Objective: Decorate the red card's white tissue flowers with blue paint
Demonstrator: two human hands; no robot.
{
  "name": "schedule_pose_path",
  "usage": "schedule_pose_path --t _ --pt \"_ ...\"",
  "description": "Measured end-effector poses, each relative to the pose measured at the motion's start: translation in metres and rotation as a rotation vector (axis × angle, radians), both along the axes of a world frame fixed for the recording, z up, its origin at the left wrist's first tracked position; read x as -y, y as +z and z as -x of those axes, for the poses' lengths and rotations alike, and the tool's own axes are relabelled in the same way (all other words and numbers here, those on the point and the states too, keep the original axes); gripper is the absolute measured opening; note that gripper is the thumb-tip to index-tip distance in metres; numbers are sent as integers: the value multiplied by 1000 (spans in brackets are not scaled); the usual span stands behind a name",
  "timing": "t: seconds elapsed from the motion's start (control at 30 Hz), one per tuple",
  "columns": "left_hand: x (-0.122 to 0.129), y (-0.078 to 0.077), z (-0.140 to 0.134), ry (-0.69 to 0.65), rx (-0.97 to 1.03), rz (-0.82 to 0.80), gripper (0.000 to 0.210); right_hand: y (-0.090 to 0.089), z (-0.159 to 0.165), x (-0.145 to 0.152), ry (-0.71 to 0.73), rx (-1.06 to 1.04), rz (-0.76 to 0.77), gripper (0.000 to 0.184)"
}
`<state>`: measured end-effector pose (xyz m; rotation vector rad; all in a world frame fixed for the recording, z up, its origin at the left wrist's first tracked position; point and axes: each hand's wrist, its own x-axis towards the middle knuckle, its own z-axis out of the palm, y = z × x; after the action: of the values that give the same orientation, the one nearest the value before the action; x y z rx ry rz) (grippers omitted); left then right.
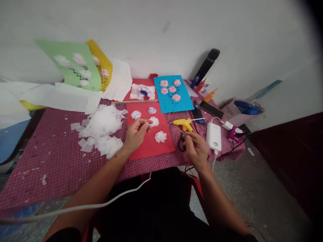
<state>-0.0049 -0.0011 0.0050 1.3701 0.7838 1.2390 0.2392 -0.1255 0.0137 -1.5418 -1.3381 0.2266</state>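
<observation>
My left hand [137,134] is above a red paper sheet [143,149], thumb and fingertips pinched together; anything between them is too small to make out. Just beyond the fingertips sits a white tissue-paper flower [154,121], and another white flower [160,136] lies to its right. Two flowers with blue specks [136,115] are farther up the sheet. Held in my right hand [196,149] is a thin wooden stick [188,135], slanting up and left. Past its tip lies a yellow glue gun [183,122], with black-handled scissors [181,144] partly hidden beneath.
Loose white tissue squares [103,124] are heaped on the left. A blue sheet with pink-and-white flowers [174,92] lies at the back. To the right are a phone [211,110], a white power bank [213,136] with cables and a carton [234,112]. A white cable [121,195] crosses the foreground.
</observation>
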Motion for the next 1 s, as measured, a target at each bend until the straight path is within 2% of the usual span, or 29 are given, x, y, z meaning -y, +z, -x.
schedule_pose_path --t 0.1,0.23,0.33,0.4,0.47,0.5,0.6,0.7,0.83,1.0 --pt "1 18 1 -13 -6 -30 18 15 3 2 27 -159 -57 21" --pt "5 63 -5 -108 -100 -156 17 41 10 -12 99 -285 -115 20" --pt "3 96 -15 -204 -184 -233 14 58 16 -25 232 -319 -31 18" --pt "-3 107 -20 -189 -220 -256 14 64 18 -30 401 -367 71 18" --pt "-10 106 -22 -153 -282 -262 12 65 17 -32 490 -486 80 21" --pt "-13 102 -21 -174 -331 -233 13 64 16 -32 472 -555 39 23" --pt "-15 83 -15 -298 -394 -40 15 57 7 -32 280 -660 -104 26" --pt "-9 69 -10 -305 -404 129 14 46 -4 -25 129 -576 -104 23" --pt "-5 67 -16 -313 -448 35 18 32 -17 2 38 -435 -56 21" --pt "-18 72 -40 -295 -489 -165 36 21 -27 36 -75 -437 -95 20"
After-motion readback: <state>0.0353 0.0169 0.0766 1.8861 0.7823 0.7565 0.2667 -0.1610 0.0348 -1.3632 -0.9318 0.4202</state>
